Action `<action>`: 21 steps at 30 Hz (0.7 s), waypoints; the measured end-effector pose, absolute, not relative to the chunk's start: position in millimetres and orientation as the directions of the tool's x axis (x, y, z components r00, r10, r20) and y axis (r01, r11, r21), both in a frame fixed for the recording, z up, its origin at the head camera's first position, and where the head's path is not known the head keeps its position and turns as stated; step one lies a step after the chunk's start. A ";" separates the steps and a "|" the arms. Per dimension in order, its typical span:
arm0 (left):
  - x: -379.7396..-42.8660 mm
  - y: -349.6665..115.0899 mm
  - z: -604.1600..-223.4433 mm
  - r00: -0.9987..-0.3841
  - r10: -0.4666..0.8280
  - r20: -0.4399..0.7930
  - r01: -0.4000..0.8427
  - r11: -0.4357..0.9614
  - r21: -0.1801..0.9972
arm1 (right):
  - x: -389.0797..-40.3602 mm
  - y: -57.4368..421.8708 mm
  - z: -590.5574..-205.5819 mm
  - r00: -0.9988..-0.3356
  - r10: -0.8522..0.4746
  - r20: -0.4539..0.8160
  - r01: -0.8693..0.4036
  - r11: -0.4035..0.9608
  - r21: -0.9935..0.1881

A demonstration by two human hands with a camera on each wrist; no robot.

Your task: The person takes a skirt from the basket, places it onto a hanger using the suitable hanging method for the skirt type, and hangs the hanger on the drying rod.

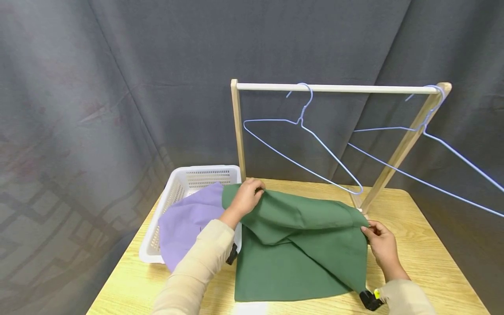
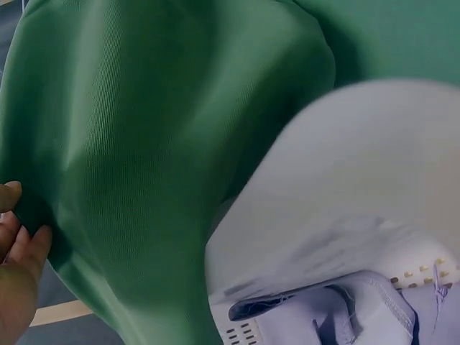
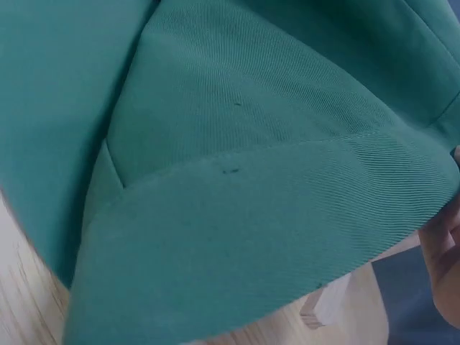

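Observation:
A large green cloth [image 1: 293,271] with a stitched hem lies partly spread over the table, its upper part lifted in folds. Near its upper left edge, my left hand [image 1: 245,197] pinches the fabric between thumb and fingers. My right hand [image 1: 383,246] grips the upper right corner the same way. In the left wrist view the fingers [image 2: 36,248] press on the cloth's edge. The hem [image 3: 259,230] fills much of the right wrist view, with the right hand [image 3: 444,269] at its far end.
On the left, a white perforated basket [image 1: 170,197] holds purple cloth [image 1: 189,218] that spills over its front. Behind the green cloth stands a wooden rack with a white rail [image 1: 267,87]. Two blue wire hangers hang there, a left hanger [image 1: 302,120] and a right hanger [image 1: 424,127].

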State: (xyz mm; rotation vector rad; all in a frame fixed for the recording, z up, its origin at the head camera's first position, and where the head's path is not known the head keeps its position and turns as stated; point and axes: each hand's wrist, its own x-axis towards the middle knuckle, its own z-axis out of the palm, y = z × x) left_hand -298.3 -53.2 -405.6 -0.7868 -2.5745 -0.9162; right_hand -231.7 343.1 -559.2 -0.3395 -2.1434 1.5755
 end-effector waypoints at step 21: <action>-297.1 -30.6 -415.5 -0.756 0.514 0.406 0.655 0.597 0.464 | -214.2 351.1 -571.7 -0.842 0.535 0.072 0.095 0.278 -0.956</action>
